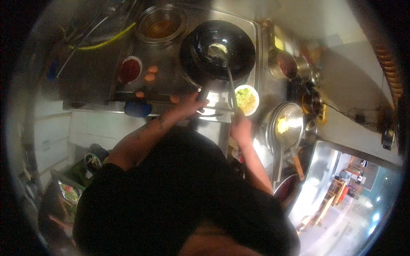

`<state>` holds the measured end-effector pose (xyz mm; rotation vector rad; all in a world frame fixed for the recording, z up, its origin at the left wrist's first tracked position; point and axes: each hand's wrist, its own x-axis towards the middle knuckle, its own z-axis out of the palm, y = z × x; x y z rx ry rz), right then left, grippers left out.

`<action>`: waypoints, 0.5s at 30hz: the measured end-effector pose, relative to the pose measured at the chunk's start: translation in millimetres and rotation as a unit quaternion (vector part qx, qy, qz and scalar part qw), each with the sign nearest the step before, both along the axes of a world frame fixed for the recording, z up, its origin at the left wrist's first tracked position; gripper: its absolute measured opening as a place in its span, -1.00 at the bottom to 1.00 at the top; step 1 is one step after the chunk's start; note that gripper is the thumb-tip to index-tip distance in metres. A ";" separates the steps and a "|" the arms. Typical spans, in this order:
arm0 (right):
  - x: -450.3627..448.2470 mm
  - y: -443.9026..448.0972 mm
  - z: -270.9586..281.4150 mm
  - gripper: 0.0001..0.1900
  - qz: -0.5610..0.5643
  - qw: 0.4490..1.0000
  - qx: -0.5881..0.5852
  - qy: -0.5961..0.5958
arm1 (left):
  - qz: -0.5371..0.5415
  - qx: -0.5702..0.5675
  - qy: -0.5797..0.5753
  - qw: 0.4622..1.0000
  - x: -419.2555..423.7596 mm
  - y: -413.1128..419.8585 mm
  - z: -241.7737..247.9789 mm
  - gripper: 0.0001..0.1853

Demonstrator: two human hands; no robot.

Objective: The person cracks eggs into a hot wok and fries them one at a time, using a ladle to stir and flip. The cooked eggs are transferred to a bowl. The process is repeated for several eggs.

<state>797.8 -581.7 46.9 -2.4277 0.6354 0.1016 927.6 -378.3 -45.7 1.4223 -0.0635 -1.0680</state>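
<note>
My left hand (pixel 199 101) grips the handle (pixel 205 91) of a dark wok (pixel 198 41) on the steel cooktop. In my right hand (pixel 240 126) is the long handle of a metal ladle (pixel 231 83), whose bowl end reaches into the wok. Something pale and shiny lies at the bottom of the wok; whether it is the ladle's bowl or food I cannot tell. A white bowl (pixel 246 100) of chopped green and yellowish food stands close beside the ladle handle, just beyond my right hand.
Several eggs (pixel 150 76) lie on the steel counter near a bowl of red food (pixel 130 69). A metal pot (pixel 160 25) of brown liquid stands behind. At right are stacked strainers (pixel 289 118) and metal containers (pixel 286 64); a blue cloth-like thing (pixel 137 108) lies at the counter's front edge.
</note>
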 end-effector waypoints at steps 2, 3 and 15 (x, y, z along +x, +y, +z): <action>0.1 -0.2 2.2 -0.64 -0.008 1.000 0.006 -0.008 | 0.004 -0.002 -0.006 1.000 -2.6 0.9 -4.7 -0.44; -0.7 1.9 2.4 -0.64 -0.006 0.999 0.019 -0.035 | 0.005 -0.002 -0.009 1.000 -2.4 0.7 -4.6 -0.45; -3.6 -27.4 -28.9 -0.63 0.046 0.994 0.074 -0.061 | 0.033 0.031 0.007 0.999 -6.2 -3.7 -1.1 -0.61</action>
